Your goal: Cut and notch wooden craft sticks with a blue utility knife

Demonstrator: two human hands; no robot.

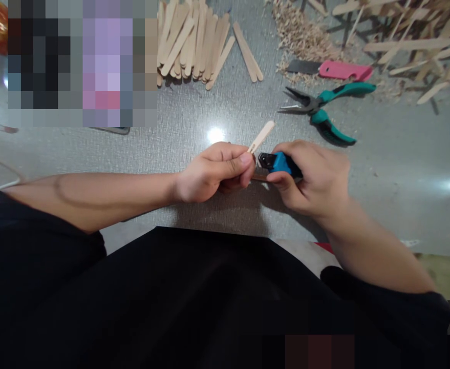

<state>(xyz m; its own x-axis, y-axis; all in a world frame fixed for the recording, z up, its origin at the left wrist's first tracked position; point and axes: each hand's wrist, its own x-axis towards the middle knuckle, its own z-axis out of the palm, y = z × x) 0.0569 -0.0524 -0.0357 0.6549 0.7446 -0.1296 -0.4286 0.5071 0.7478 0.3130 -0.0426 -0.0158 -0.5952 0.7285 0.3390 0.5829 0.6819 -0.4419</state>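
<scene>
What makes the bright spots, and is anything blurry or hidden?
Head view: white glare, likely reflected lamps, on the gray tabletop; head view: marking on the held craft stick too small to read; head view: blocky pixelation covers the upper left and bottom right.

Sticks (178, 47), pliers (314, 106) on grey table (397, 184)

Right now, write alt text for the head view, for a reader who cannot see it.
A person's left grip holds a flat wooden stick beside a blue and black tool in the right grip. Beyond them on the gray table lie green-handled pliers, a pink-handled blade, wood shavings and loose sticks.
</scene>
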